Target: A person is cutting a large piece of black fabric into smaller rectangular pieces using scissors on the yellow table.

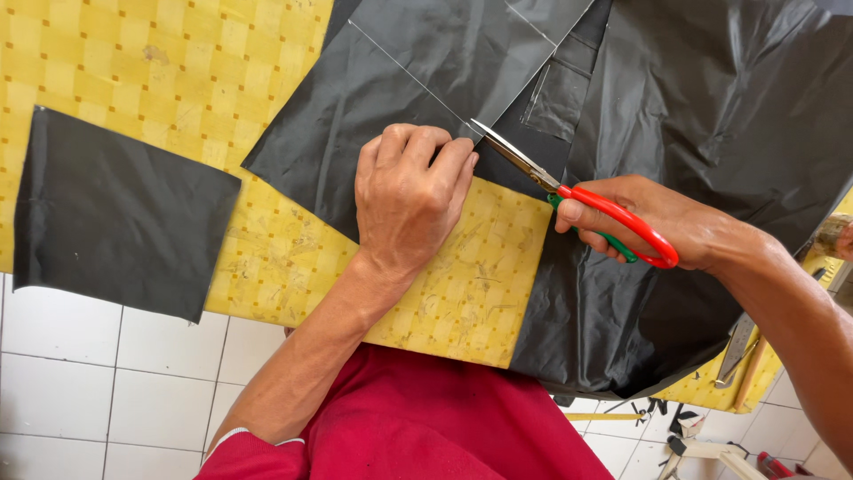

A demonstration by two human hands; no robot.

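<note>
The black fabric lies flat on the yellow counter; it looks thin, soft and slippery. My left hand presses it down beside the chalk line, fingers curled. My right hand grips the red-handled scissors, blades partly open on the cloth.

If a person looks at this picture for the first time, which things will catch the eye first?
Probably the scissors with red and green handles, held by the right hand at centre right, blades on a chalk line of the black fabric. Just left of them, the left hand presses that fabric onto the yellow checked table. A separate black piece lies at the table's left edge.
</note>
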